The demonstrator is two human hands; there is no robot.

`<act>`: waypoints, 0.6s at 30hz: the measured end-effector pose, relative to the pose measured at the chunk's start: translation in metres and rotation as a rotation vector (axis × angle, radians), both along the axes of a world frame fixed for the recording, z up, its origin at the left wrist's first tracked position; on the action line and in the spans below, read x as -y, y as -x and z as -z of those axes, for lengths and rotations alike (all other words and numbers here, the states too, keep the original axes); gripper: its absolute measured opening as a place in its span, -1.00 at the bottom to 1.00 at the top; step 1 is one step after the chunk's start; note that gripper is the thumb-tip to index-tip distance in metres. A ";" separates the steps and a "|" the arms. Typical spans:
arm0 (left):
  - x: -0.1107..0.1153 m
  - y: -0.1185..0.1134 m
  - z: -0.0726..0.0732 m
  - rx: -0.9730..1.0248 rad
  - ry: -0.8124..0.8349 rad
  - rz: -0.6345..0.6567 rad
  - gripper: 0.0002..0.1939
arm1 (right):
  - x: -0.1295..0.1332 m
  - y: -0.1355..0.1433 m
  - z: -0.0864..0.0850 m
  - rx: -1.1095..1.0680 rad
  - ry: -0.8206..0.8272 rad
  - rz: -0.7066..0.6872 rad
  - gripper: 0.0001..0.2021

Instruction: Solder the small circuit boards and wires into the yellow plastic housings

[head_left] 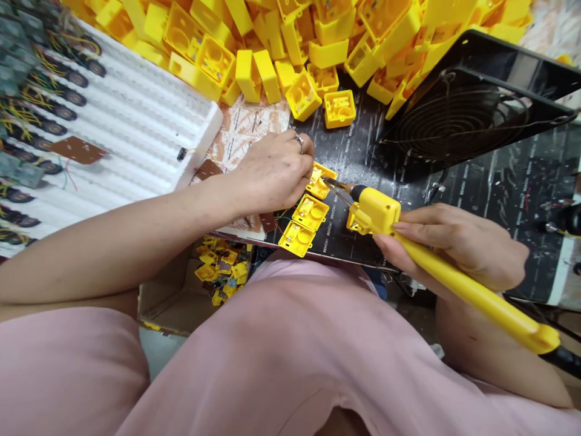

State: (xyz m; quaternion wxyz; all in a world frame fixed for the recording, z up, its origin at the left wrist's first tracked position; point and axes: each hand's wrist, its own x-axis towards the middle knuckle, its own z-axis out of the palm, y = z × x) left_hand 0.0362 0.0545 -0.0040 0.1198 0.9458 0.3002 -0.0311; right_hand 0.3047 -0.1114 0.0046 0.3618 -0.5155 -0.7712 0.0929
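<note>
My right hand [458, 245] grips a yellow soldering iron [436, 260], whose black-collared front end points left. The iron's tip reaches into a small open yellow plastic housing [323, 181] on the black bench mat. At that housing's left edge is my left hand [279, 169], fingers curled together; what they pinch is hidden. Two more yellow housings, one in the middle [311, 212] and one nearest me [297, 238], lie in a row below it, with thin wires at their left. Another yellow housing [353, 219] sits partly hidden beneath the iron.
Yellow housings [267, 72] are heaped along the back. A black fan [463, 115] stands at the right. On the left, a white ridged foam tray [149, 115] carries wired round parts and a brown board [78, 149]. Below the bench edge, a cardboard box [175, 297] contains yellow pieces.
</note>
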 end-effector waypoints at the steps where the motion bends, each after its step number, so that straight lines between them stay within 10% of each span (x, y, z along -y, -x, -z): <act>1: 0.000 0.000 0.000 -0.001 -0.004 0.000 -0.67 | -0.001 0.000 0.002 -0.017 -0.034 -0.012 -0.85; 18: 0.004 -0.004 -0.009 -0.095 -0.023 -0.050 -0.65 | -0.021 0.013 0.014 -0.012 -0.255 -0.155 -0.83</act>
